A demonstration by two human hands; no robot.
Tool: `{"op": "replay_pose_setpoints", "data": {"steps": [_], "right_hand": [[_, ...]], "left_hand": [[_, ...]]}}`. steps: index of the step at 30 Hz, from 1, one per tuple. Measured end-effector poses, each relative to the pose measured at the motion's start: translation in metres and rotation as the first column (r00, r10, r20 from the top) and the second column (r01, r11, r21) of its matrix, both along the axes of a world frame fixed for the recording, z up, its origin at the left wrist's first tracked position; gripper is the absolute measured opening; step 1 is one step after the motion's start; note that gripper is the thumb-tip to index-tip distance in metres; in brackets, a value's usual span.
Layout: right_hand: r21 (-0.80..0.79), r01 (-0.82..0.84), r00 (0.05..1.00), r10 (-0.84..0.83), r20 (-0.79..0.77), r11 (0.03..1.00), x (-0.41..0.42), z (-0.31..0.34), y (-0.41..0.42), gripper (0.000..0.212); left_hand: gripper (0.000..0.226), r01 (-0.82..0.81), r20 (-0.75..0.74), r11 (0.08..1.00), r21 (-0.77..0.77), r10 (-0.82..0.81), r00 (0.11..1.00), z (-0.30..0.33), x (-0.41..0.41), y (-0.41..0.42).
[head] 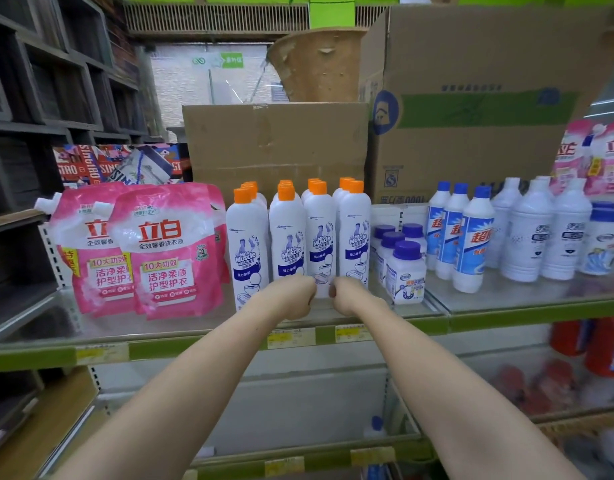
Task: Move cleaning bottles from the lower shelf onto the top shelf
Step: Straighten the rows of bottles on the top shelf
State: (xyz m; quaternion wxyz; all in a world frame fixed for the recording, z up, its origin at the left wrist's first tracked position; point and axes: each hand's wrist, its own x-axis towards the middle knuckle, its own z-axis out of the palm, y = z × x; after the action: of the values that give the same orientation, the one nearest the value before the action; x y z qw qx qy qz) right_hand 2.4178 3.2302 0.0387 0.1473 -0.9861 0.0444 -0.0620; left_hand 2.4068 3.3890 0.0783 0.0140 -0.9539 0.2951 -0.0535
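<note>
An orange-capped bottle is being steadied on the top shelf between both curled hands, left and right, though whether the grip is pinching it cannot be told; next, release and another lower-shelf bottle are likely called for.

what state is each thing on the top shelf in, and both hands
orange-capped bottles: upright, capped, in four rows
pink pouches: upright, spouts capped
purple-lidded jars: upright, lidded
blue-capped bottles: upright, capped
white bottles: upright
left hand: fingers curled, at base of an orange-capped bottle; grip not visible
right hand: same, beside it
</note>
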Motion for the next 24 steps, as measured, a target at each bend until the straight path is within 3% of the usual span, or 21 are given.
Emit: {"op": "replay_pose_setpoints", "data": {"steps": [6, 11, 15, 24], "right_hand": [[-0.036, 0.081, 0.996, -0.08, 0.029, 0.996, -0.008, 0.0, -0.039, 0.025], [-0.063, 0.026, 0.999, -0.024, 0.042, 0.998, -0.002, 0.0, -0.05, 0.015], [-0.09, -0.009, 0.997, 0.016, 0.073, 0.996, 0.009, -0.005, -0.054, 0.017], [-0.145, -0.033, 0.993, 0.048, 0.105, 0.989, 0.012, -0.007, -0.046, 0.025]], "left_hand": [[0.017, 0.054, 0.039, 0.997, -0.064, -0.051, 0.998, -0.004, -0.005, -0.038], [0.02, -0.004, 0.055, 0.998, -0.069, 0.008, 0.998, -0.023, 0.011, -0.064], [0.036, -0.094, 0.052, 0.994, -0.061, 0.097, 0.994, -0.038, 0.025, -0.073], [0.04, -0.102, 0.041, 0.993, -0.063, 0.105, 0.994, -0.038, 0.03, -0.079]]}}
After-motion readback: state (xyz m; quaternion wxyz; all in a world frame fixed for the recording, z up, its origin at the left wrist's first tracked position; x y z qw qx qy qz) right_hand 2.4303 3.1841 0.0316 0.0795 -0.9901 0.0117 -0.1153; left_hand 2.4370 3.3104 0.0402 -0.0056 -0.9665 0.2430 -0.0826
